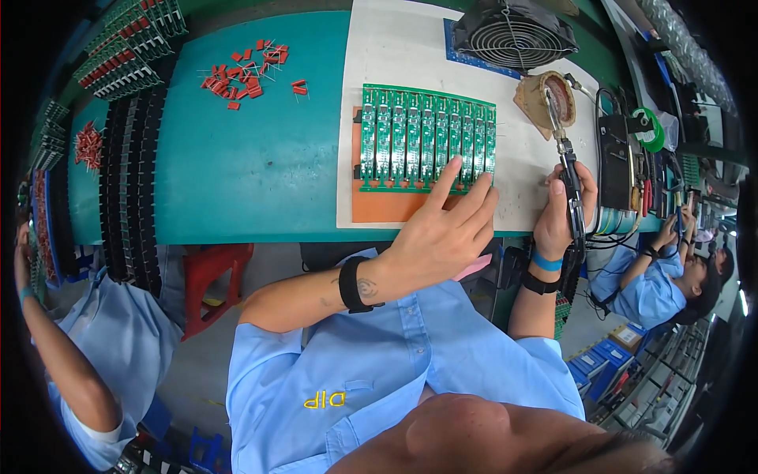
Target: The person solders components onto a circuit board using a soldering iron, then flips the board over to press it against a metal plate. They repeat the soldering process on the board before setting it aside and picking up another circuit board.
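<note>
My left hand point(444, 233) lies with its fingers stretched out over a green circuit board panel point(426, 138), fingertips touching its lower right part. The panel is divided into several narrow upright strips and rests on an orange backing plate point(383, 207). In my right hand point(555, 221) is a soldering iron point(572, 186) with a black handle, held upright. Its metal tip reaches into a round tan cup point(545, 88) with a brownish inside, to the right of the panel. Whether the tip touches the cup's inside, I cannot tell.
A black fan point(515, 35) stands behind the cup. Loose red components point(251, 73) lie on the green mat point(253, 166). Black slotted racks point(134, 189) stand at left. Hand tools and cables point(624, 189) crowd the right side. Other people sit at both sides.
</note>
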{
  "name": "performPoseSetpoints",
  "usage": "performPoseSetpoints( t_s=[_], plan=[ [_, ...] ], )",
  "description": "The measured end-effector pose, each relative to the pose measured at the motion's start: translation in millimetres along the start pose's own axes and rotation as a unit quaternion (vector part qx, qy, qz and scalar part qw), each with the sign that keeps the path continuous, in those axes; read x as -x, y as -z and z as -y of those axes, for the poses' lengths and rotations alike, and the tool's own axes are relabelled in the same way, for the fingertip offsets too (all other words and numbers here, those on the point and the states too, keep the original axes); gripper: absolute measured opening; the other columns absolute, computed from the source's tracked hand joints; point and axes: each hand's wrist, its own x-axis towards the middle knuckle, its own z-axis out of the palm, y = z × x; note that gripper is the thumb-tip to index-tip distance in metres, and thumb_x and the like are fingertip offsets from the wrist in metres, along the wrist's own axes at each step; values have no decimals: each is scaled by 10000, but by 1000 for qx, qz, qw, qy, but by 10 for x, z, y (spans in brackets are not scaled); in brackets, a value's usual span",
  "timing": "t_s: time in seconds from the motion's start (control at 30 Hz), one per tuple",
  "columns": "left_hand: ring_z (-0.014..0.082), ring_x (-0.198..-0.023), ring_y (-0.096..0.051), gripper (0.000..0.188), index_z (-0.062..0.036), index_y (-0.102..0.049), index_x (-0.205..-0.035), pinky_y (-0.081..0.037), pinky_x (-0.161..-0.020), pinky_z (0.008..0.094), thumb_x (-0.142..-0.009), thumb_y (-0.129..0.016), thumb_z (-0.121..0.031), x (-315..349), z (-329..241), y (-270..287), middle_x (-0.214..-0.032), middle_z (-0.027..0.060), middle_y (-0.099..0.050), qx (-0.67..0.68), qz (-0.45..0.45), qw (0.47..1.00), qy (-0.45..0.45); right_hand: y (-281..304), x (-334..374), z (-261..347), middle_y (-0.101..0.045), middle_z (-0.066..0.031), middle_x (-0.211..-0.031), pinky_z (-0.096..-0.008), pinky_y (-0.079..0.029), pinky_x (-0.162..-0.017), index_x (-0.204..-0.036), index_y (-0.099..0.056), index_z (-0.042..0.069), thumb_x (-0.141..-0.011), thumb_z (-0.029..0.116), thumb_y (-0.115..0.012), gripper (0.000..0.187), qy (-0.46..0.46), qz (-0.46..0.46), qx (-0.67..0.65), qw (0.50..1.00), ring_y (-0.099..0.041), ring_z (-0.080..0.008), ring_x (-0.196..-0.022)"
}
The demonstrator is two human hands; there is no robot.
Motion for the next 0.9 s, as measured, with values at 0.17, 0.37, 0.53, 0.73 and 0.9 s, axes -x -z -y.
performPoseSetpoints(
  t_s=[0.17, 0.37, 0.53, 0.73, 0.9],
  plan=[
    [293, -1372, -579, 286, -41, -743, -1096, -349, -1219, 647, -878, -671, -211, 79, 13, 53, -1314, 122, -687, 26, -7, 1000, 3, 31, 4, 36, -665, -136, -1130, -360, -499, -883, -1375, -544, -15, -1030, 158, -697, 414, 50, 11, -50, 997, -612, -195, -976],
    [306, -1393, -566, 427, -47, -739, -1194, -350, -1211, 621, -843, -781, -285, 304, 162, 353, -1364, 122, -673, 80, 2, 993, 89, -178, 279, 504, -666, -140, -998, -353, -489, -785, -1298, -590, -25, -978, 280, -766, 476, 47, 125, -124, 983, -612, -216, -859],
    [317, -1421, -540, 505, -56, -731, -1249, -338, -1215, 615, -856, -825, -359, 325, 420, 442, -1414, 116, -649, 55, 12, 985, 161, -382, 88, 617, -678, -122, -859, -324, -476, -678, -1187, -676, -47, -868, 161, -856, 422, 52, 233, -49, 970, -615, -193, -722],
    [343, -1468, -509, 566, -67, -705, -1311, -314, -1212, 616, -860, -847, -377, 332, 457, 405, -1482, 128, -615, 59, 35, 981, 183, -484, 20, 615, -691, -130, -872, -293, -468, -656, -1161, -705, -47, -791, 58, -880, 422, -1, 246, -30, 969, -630, -179, -733],
    [337, -1476, -505, 564, -77, -705, -1312, -309, -1212, 612, -862, -844, -387, 307, 454, 409, -1502, 133, -606, 56, 40, 979, 194, -506, -22, 574, -701, -128, -885, -291, -473, -661, -1163, -710, -39, -782, 14, -860, 413, 6, 251, -17, 968, -641, -178, -741]
  ],
)
